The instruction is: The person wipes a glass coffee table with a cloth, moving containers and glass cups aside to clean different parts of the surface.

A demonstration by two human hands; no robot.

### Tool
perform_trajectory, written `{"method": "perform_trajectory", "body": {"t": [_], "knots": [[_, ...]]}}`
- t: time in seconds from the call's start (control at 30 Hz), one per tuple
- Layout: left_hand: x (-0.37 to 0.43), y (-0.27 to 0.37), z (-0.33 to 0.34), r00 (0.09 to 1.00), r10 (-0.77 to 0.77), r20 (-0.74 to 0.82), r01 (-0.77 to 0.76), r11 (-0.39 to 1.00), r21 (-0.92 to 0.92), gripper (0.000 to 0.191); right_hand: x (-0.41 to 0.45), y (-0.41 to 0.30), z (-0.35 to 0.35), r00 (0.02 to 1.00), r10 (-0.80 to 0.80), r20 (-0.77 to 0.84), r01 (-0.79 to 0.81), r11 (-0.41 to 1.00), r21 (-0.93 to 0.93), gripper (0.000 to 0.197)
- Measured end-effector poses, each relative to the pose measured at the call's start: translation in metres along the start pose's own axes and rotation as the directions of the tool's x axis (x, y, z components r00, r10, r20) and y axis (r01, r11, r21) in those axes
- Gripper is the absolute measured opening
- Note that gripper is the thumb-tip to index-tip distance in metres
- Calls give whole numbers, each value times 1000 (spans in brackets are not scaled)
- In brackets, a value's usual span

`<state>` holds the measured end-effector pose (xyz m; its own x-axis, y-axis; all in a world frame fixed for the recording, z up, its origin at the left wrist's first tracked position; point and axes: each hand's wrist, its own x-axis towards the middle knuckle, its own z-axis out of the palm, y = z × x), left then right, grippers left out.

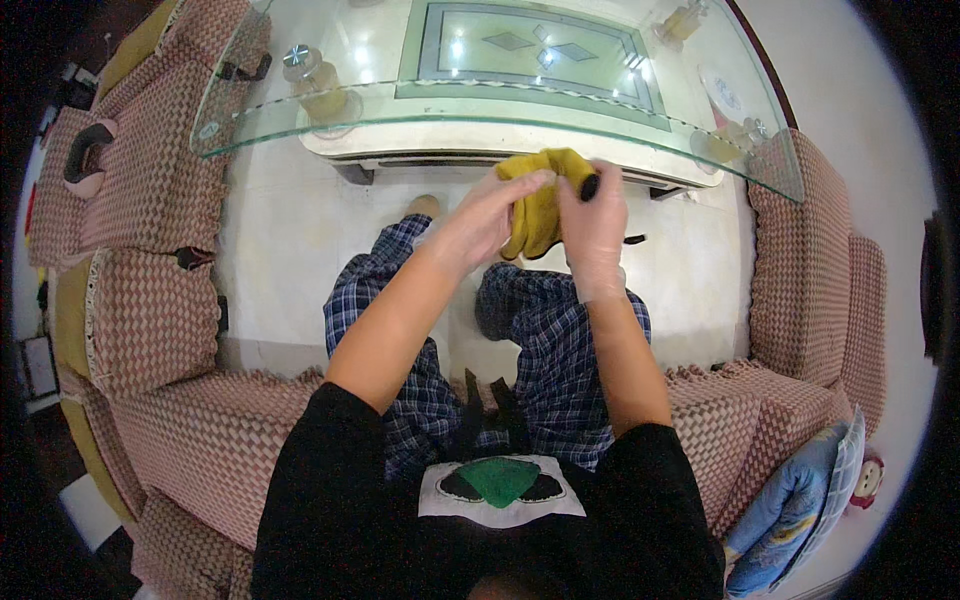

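Observation:
Held up over my knees is a piece of yellow fabric [534, 210] with dark edging along its lower rim and a round black part at its upper right. Its exact kind is unclear. My left hand [480, 223] grips it from the left, the thumb lying across its front. On the other side, my right hand [598, 225] pinches its upper right part, close to the black piece. Both hands wear thin, clear disposable gloves. The fingers behind the fabric are hidden, and there is some blur.
Ahead is a glass-topped coffee table [367, 133], its glass edge beyond my hands. Glass jars [322, 94] with metal lids show through the glass. Checked-cover sofas stand left [157, 157], right [799, 277] and beneath me. A blue cushion [787, 510] lies at lower right.

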<state>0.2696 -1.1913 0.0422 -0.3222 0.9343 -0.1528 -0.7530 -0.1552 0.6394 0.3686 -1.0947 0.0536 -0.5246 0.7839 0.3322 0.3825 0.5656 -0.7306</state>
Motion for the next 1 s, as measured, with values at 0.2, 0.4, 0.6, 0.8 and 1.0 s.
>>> {"method": "perform_trajectory", "body": {"t": [0.2, 0.4, 0.6, 0.8, 1.0], "knots": [[9, 14, -5, 989, 131, 71, -110, 964, -243, 35, 19, -28, -10, 767, -544, 341, 613, 777, -139, 59], [7, 17, -12, 990, 141, 5, -137, 968, -209, 33, 10, -49, -14, 724, -556, 407, 636, 767, -86, 74], [2, 27, 6, 997, -19, 80, -9, 943, 334, 43, 25, 13, -15, 905, -163, 394, 76, 971, 226, 68], [-3, 45, -15, 900, 424, -103, 6, 224, 975, 40, 43, 100, 2, 538, 341, 771, -826, 395, 402, 49], [45, 105, -72, 811, 582, 62, 294, -497, 817, 43, 76, 157, 82, 574, 226, 787, -792, -91, 604, 55]]}}
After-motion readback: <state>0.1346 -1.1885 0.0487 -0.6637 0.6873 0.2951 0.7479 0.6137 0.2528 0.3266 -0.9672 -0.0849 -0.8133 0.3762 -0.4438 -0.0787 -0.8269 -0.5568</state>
